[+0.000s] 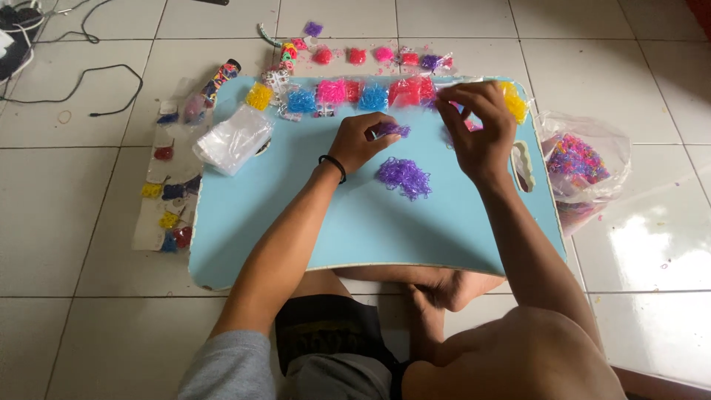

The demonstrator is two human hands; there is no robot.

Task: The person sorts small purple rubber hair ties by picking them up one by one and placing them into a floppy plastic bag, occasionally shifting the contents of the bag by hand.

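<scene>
A light blue lap board (355, 222) lies across my legs. My left hand (357, 139) pinches a small clump of purple rubber bands (391, 130) between its fingertips. A bigger heap of purple bands (404, 176) rests on the board just right of that hand. My right hand (478, 126) is raised near the board's far right side, fingers pinched on a small clear plastic packet (453, 87). Small bags of yellow, blue, pink and red bands (348, 95) line the board's far edge.
A stack of clear empty bags (233, 139) sits at the board's left edge. A large clear bag of mixed colourful bands (581, 159) lies on the tile floor at right. Card strips with small packets (169, 200) lie at left. Black cables (81, 74) trail far left.
</scene>
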